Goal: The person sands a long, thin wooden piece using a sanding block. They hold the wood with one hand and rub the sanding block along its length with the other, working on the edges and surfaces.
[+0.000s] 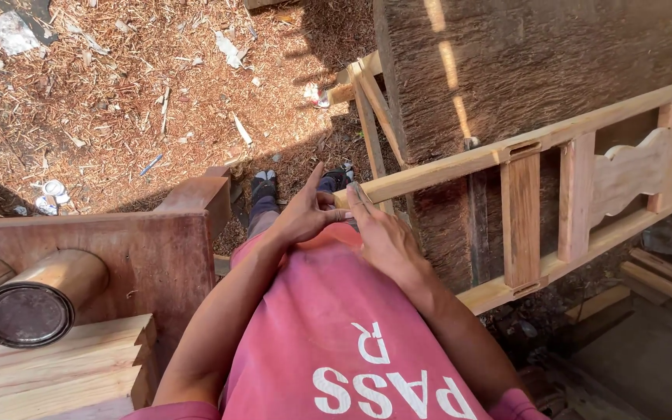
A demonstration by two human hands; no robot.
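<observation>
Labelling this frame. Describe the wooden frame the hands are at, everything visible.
The wooden frame is pale, unfinished timber: two long rails joined by upright slats and one curvy cut panel near its far end. It lies tilted against a dark rough slab. The left hand and right hand meet at its near rail end; the grip is unclear.

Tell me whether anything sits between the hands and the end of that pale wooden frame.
Nothing visible does. The left hand and right hand meet right at the near end of the pale wooden frame, fingers against it. A small object is pinched between them, too hidden to identify.
</observation>
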